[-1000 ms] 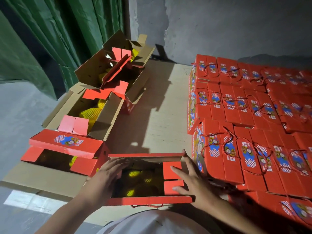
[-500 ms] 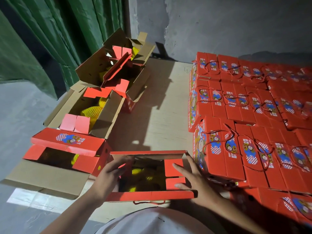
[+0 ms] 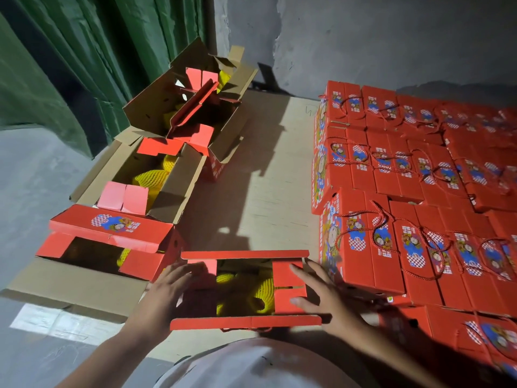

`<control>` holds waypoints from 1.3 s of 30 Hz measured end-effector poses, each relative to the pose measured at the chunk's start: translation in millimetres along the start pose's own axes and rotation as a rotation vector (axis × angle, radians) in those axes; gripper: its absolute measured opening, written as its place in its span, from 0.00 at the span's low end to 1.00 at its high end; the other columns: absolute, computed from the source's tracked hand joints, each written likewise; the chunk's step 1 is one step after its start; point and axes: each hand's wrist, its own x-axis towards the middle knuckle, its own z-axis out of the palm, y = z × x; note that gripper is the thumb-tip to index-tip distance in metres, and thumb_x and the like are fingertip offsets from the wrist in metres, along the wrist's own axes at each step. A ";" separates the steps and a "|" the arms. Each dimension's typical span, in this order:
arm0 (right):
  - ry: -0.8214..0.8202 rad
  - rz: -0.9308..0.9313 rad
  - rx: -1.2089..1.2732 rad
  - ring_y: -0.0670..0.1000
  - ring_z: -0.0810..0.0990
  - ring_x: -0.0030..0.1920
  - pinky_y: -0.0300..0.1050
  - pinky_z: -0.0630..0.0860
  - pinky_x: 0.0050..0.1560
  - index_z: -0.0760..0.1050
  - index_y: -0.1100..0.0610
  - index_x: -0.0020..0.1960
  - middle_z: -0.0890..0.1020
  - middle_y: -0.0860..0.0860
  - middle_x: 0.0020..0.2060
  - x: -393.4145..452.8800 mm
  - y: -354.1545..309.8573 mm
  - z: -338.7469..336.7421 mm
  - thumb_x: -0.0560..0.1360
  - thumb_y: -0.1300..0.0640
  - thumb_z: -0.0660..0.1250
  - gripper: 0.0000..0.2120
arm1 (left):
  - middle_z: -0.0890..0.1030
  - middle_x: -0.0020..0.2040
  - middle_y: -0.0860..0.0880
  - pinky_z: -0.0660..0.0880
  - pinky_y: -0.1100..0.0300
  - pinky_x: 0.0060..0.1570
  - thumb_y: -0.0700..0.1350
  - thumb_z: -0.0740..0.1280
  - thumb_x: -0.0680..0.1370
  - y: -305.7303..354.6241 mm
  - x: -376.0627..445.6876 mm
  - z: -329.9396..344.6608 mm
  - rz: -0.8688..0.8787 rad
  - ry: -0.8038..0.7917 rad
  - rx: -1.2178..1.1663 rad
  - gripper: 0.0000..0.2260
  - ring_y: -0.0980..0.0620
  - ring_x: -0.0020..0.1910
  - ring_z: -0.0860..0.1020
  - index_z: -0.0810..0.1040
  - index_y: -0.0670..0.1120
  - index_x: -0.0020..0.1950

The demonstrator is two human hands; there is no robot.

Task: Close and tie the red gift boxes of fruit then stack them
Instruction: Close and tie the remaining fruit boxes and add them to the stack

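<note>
Pressing flat with straight fingers: left hand (image 3: 170, 289) on the left end flaps, right hand (image 3: 321, 295) on the right end flaps of the open red gift box (image 3: 246, 322), gripping nothing. Sitting at the near edge of the plywood board (image 3: 265, 191), yellow net-wrapped fruit (image 3: 260, 292) showing inside. Just right, stacked tied red boxes (image 3: 405, 247); left, three more open boxes (image 3: 112, 233).

Left hand (image 3: 170, 287) reaching in from 7 o'clock, fingers lying straight and spread, pointing toward 1 o'clock, right hand (image 3: 321, 295) coming in from 5 o'clock, fingers lying straight, pointing toward 10 o'clock, both forearms bare.
</note>
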 end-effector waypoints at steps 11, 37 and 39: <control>-0.118 -0.144 -0.093 0.40 0.57 0.80 0.32 0.64 0.73 0.60 0.46 0.81 0.52 0.36 0.82 -24.5 5.7 -6.1 0.66 0.74 0.69 0.49 | 0.55 0.80 0.64 0.57 0.64 0.77 0.33 0.65 0.76 -6.8 -38.4 14.2 0.047 -0.108 -0.008 0.40 0.62 0.79 0.57 0.55 0.60 0.81; 0.140 -0.146 -0.237 0.44 0.69 0.69 0.42 0.67 0.72 0.76 0.53 0.69 0.70 0.49 0.69 -14.6 -14.7 14.9 0.70 0.34 0.73 0.34 | 0.75 0.64 0.46 0.74 0.48 0.57 0.75 0.66 0.64 13.6 -18.2 36.8 0.118 0.080 0.383 0.40 0.42 0.63 0.73 0.73 0.48 0.65; 0.030 -0.130 -0.316 0.46 0.66 0.71 0.43 0.65 0.74 0.71 0.51 0.75 0.67 0.47 0.71 -15.7 -13.7 14.0 0.67 0.26 0.69 0.44 | 0.74 0.64 0.47 0.69 0.50 0.58 0.72 0.76 0.59 13.0 -16.7 39.8 0.121 0.069 0.384 0.44 0.42 0.61 0.73 0.72 0.48 0.65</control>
